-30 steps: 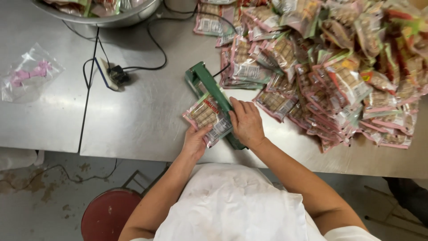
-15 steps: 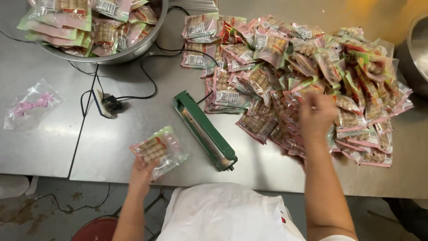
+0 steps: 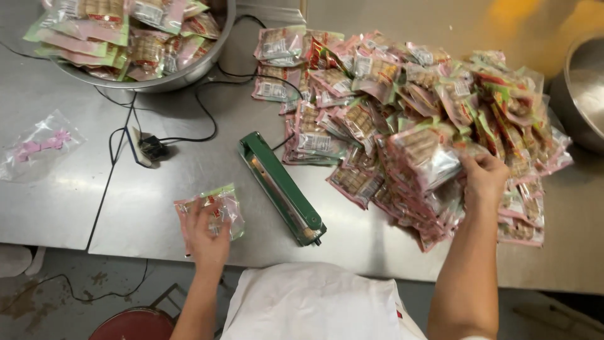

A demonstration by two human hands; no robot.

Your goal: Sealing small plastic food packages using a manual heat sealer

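- Two bare hands are at work over the steel counter (image 3: 157,208), one at each side of a long green heat-sealing bar (image 3: 282,187) that lies slanted near the counter's front edge.
- Left hand (image 3: 207,236): its grip is closed lightly on a small clear-and-pink snack packet (image 3: 217,211), fingers over the near end. The packet sits low over the counter close to the front edge, left of the sealing bar; whether it rests flat or is a little lifted I cannot tell.
- Right hand (image 3: 484,179): fingers pinched shut on the corner of a clear filled packet with a pink edge (image 3: 425,154), raised a little above the big heap of like packets (image 3: 409,113) that covers the right half of the counter.
- Large round metal bowl (image 3: 141,44) at the back left corner, piled high with packets of the same kind.
- Black cable with a plug (image 3: 151,148) runs across the counter from the bowl's side toward the sealing bar.
- Another clear bag with pink contents (image 3: 41,145) lies alone near the left edge.
- Second metal basin (image 3: 582,88) shows at the right edge.
- Judging by the piles: the bowl is well filled, yet the heap on the right remains very large, so much more is left than done.
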